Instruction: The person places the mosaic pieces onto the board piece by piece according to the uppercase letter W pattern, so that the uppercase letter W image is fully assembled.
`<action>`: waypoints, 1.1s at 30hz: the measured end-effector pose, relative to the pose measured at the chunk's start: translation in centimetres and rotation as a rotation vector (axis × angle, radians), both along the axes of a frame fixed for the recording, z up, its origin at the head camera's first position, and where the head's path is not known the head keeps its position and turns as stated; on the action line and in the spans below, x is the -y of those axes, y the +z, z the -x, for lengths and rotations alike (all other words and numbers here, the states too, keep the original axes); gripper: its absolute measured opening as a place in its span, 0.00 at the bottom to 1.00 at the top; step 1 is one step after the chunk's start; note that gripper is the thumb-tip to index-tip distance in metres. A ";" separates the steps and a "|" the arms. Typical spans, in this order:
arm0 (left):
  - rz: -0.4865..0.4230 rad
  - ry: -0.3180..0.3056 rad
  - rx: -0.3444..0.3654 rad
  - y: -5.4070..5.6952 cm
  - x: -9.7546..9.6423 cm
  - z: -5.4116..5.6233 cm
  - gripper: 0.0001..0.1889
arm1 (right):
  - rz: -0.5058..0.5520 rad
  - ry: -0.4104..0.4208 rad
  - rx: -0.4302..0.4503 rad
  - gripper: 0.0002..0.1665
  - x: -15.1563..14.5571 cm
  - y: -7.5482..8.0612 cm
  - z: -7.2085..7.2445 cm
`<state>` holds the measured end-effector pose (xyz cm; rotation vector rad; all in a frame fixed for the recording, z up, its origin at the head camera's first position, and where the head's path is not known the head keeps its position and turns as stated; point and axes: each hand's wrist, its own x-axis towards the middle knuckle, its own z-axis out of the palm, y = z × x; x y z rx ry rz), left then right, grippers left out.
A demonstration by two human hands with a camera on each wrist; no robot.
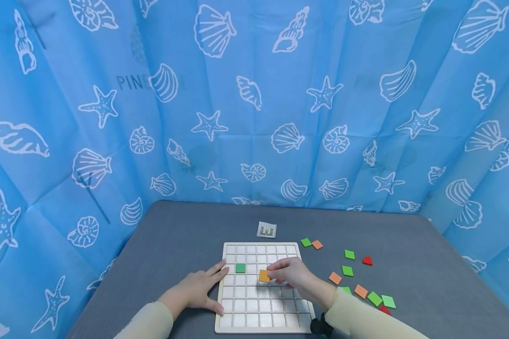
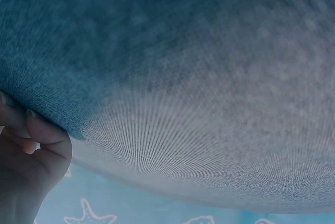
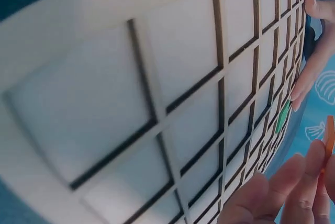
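A white grid board (image 1: 239,305) with a pale wooden frame lies on the grey table. In its upper left part a green square tile (image 1: 240,268) sits in one cell. Over the board's middle, my right hand (image 1: 294,274) pinches an orange square tile (image 1: 264,276) between thumb and fingers; the right wrist view shows this orange tile (image 3: 329,136) edge-on. My left hand (image 1: 199,289) lies along the board's left edge, fingers spread and touching the frame. In the left wrist view, part of the left hand (image 2: 36,156) shows at the lower left corner.
A small pattern card (image 1: 266,230) lies behind the board. Loose green tiles (image 1: 349,254), orange tiles (image 1: 335,278) and red pieces (image 1: 367,261) are scattered to the right, some close to my right sleeve (image 1: 365,313). A blue shell-print curtain (image 1: 246,155) surrounds the table.
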<state>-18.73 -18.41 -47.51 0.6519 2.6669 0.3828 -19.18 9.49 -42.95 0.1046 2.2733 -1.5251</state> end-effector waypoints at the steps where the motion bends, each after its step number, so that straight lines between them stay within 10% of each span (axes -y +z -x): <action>1: 0.002 0.001 -0.002 0.1 0.0 0.0 0.55 | 0.002 0.001 0.001 0.07 0.1 -0.1 0.1; 33: 0.021 0.020 0.006 0.1 -0.3 0.0 0.55 | 0.077 0.028 -0.024 0.04 4.5 -2.3 1.1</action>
